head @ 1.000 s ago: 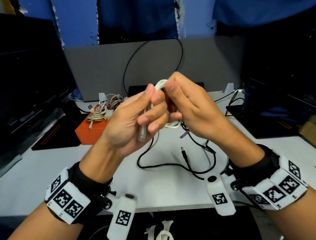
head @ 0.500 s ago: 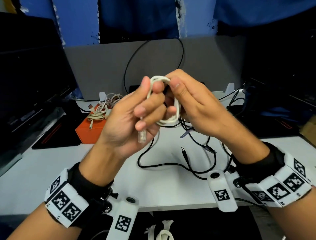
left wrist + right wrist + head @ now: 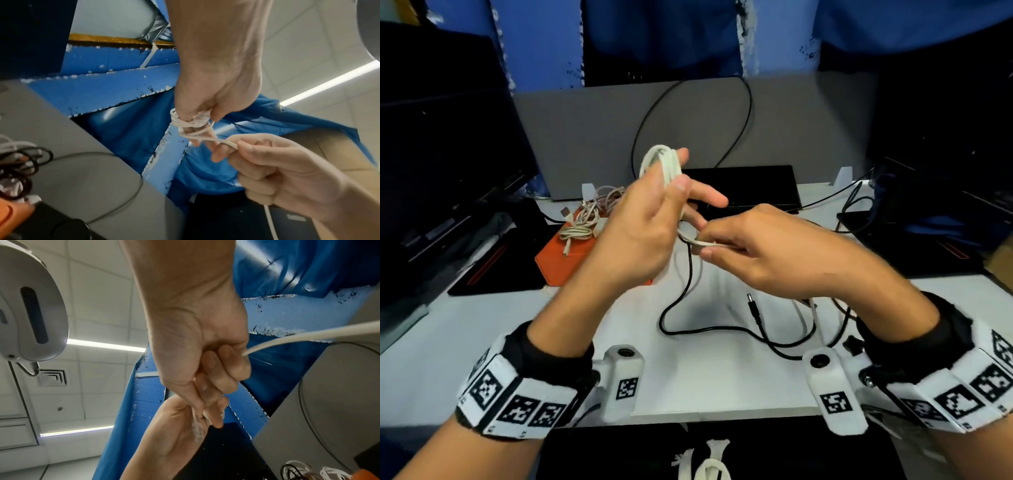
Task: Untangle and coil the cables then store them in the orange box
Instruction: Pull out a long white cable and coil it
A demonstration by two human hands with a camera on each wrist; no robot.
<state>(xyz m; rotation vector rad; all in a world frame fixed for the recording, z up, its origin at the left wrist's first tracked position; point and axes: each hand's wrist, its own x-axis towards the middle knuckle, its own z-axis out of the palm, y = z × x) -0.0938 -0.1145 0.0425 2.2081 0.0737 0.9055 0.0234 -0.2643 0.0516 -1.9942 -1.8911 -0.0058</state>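
Some pale cables already sat on the orange box, left hand gripped the half-wound white cable, right hand pinched its tail, black cable lay untouched on the desk.

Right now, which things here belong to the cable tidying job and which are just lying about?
Part of the job:
white cable, coiled in the left hand, its tail pinched by the right hand
black cable on the desk
orange box under beige cables

Lying about:
monitor
grey partition
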